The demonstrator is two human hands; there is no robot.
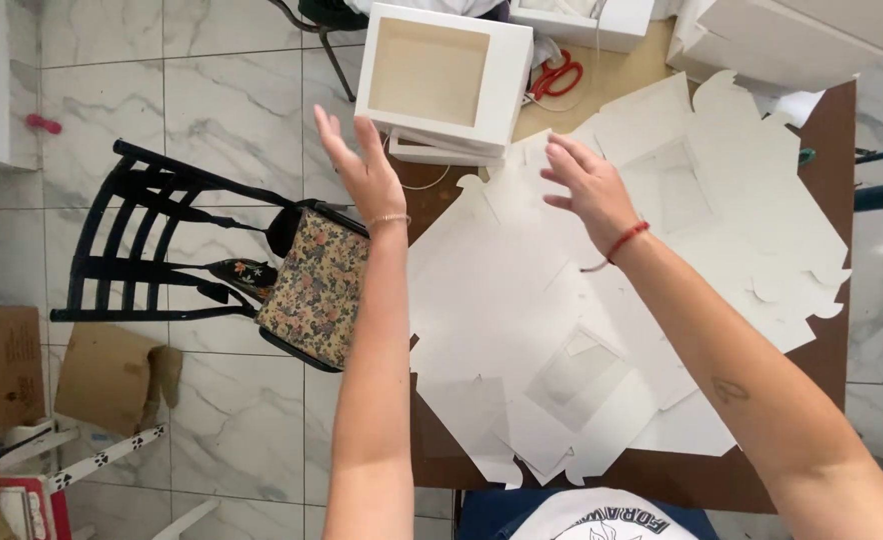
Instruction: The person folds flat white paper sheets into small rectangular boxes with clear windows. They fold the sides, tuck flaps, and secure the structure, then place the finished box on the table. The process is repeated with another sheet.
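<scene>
**Reaching toward a folded window box above flat blanks**

Seen from the head camera, both arms are extended forward over a brown table (832, 130). The left hand (365, 168) is held with fingers spread wide and the palm turned inward; nothing is gripped. The right hand (590, 188) is likewise held loose, fingers slightly curled, empty, with a red cord bracelet (622, 243) worn at the wrist. Between and just beyond the two hands, an assembled white box (444, 80) with a square window is shown at the far edge of the table, resting on a second white piece; neither hand is touching it. Beneath the right hand, flat white box blanks (522, 330) with window cut-outs are spread in overlapping layers across most of the tabletop. Red-handled scissors (560, 76) are visible just beside the assembled box. To the left, a black chair (152, 240) with a floral cushion (317, 288) is placed on the marble floor (232, 90), near brown cardboard pieces (102, 375).
</scene>
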